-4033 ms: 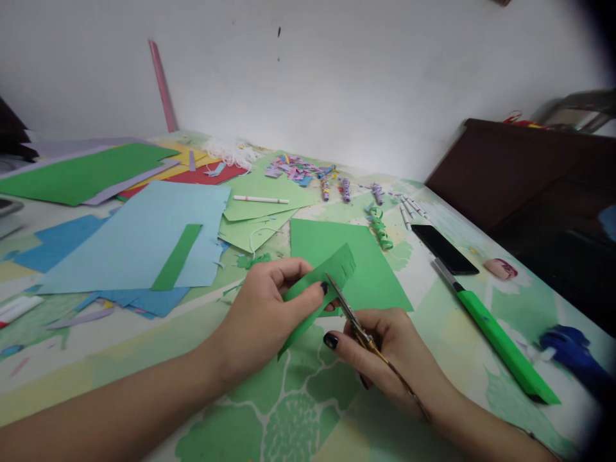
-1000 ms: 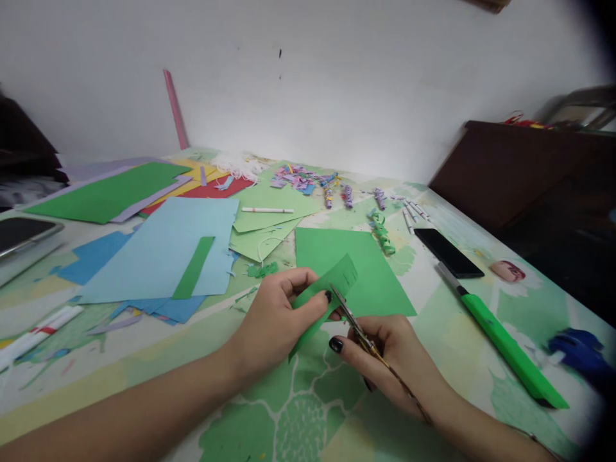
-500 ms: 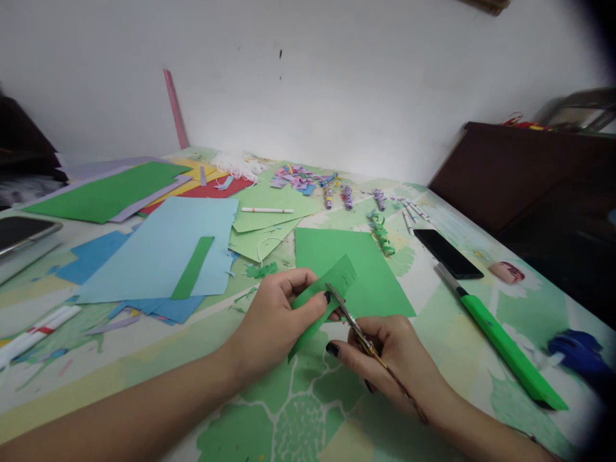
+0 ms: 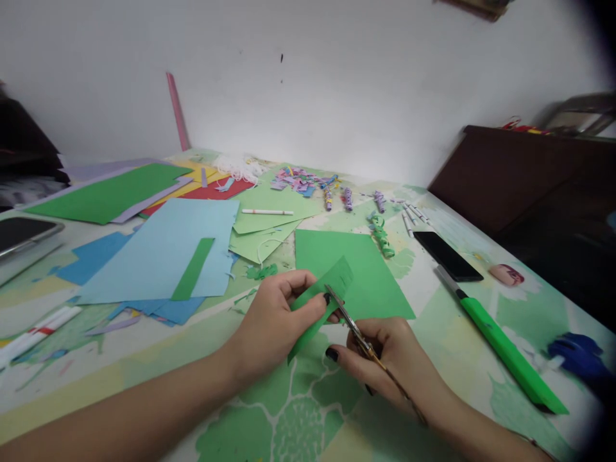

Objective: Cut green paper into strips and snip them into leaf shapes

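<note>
My left hand (image 4: 289, 311) pinches a folded-looking strip of green paper (image 4: 308, 327) between thumb and fingers, tilted up to the right. Several short slits show near the strip's upper end. My right hand (image 4: 387, 353) is closed round the handles of a pair of scissors (image 4: 353, 328), whose blades lie across the strip by my left thumb. Beyond the strip, a green sheet of paper (image 4: 356, 269) lies flat on the table. To the left, a cut green strip (image 4: 193, 269) rests on a light blue sheet (image 4: 163, 244). The fingers behind the paper are partly hidden.
Right of my hands lie a green utility knife (image 4: 510, 353), a black phone (image 4: 447, 255) and a blue object (image 4: 577, 353). Curled paper pieces (image 4: 382, 237), paper scraps (image 4: 298, 178) and markers (image 4: 267, 212) sit farther back. Coloured sheets (image 4: 110, 189) are stacked at the left.
Both hands stay nearly in place. The upper end of the held green strip has shifted slightly left, with the scissors still across it. The view has tilted up a little.
</note>
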A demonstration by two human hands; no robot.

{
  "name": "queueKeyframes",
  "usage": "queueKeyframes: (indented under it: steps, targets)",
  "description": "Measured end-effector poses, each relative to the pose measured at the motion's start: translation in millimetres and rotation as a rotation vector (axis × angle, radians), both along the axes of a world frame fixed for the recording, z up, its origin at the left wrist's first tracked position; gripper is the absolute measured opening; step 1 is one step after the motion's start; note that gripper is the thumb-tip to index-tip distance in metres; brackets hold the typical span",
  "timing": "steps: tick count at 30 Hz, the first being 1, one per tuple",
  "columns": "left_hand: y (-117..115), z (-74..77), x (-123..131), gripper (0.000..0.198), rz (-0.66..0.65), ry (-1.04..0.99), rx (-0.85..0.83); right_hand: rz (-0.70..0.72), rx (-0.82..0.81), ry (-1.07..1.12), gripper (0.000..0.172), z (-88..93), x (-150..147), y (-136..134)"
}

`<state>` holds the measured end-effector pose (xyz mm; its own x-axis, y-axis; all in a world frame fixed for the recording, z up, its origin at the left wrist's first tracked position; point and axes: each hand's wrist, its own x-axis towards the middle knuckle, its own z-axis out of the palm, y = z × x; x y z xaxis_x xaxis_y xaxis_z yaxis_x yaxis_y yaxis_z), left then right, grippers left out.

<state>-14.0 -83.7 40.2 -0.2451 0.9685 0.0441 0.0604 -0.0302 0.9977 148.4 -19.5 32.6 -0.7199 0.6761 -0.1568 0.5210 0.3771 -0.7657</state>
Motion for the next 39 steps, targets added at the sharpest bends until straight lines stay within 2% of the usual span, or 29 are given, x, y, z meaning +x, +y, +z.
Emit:
queueKeyframes:
  steps: [7, 28, 39]
  targets:
    - [-0.9, 1.5, -1.2, 0.011, -0.010, -0.069, 0.030, 0.031, -0.206, 0.127, 0.029, 5.0, 2.1, -3.4]
    - [0.0, 0.3, -0.3, 0.012, 0.014, -0.013, -0.008, 0.002, -0.104, 0.039, 0.032, 3.9, -0.2, -2.9]
    - [0.8, 3.3, 0.8, 0.011, 0.020, -0.008, -0.002, 0.013, 0.017, 0.001, 0.040, 0.4, -0.1, -0.3]
